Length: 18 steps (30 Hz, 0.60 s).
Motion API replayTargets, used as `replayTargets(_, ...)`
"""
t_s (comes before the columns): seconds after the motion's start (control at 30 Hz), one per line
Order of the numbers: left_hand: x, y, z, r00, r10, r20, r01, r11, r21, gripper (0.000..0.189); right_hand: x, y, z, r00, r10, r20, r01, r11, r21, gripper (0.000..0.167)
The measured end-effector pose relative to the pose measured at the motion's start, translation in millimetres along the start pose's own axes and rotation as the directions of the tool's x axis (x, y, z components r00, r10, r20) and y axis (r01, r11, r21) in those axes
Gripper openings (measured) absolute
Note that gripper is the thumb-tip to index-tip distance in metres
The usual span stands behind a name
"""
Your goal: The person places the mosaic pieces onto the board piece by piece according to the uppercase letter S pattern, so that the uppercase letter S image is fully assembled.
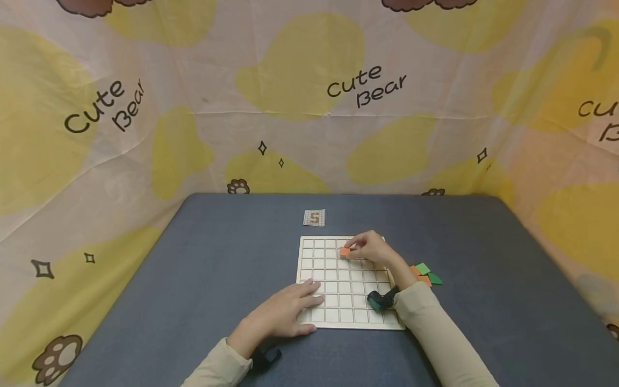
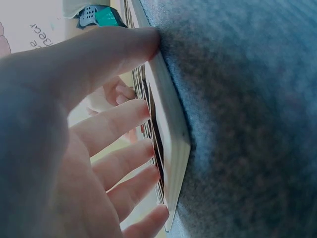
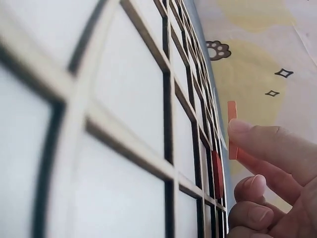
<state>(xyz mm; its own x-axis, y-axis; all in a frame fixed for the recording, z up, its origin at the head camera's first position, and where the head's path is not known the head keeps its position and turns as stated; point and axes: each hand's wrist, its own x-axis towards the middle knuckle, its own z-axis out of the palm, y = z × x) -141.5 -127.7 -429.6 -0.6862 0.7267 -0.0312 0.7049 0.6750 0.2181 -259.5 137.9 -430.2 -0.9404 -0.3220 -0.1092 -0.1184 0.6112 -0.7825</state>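
Note:
A white board with a raised wooden grid (image 1: 332,287) lies on the table. Over its far part, my right hand (image 1: 372,248) pinches a thin orange tile (image 3: 232,130) between thumb and finger. In the right wrist view this tile stands edge-on, apart from the grid, and a red-orange tile (image 3: 217,174) sits in a cell beyond. The head view shows one orange patch (image 1: 345,252) at the fingertips; whether it covers both tiles I cannot tell. My left hand (image 1: 287,309) rests spread at the board's near left, thumb at the front edge (image 2: 171,134).
Right of the board, partly behind the right forearm, lies a small pile of orange tiles (image 1: 424,280), a light green tile (image 1: 423,268) and a dark green curved piece (image 1: 435,279). A small card with a gridded figure (image 1: 314,217) lies beyond the board. Printed cloth (image 1: 300,70) hangs behind the table.

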Motion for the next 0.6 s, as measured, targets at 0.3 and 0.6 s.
replayTargets(0.3,0.2,0.1,1.2,1.0,-0.012,0.007,0.012,1.0,-0.01,0.057,4.9,-2.0,3.0,1.0,-0.009,-0.007,0.008,1.0,-0.029,0.026)
replayTargets(0.6,0.4,0.6,0.9,0.999,-0.039,0.023,0.04,0.999,-0.02,0.058,7.9,-1.4,5.9,0.999,0.04,-0.018,-0.041,0.998,-0.052,0.028)
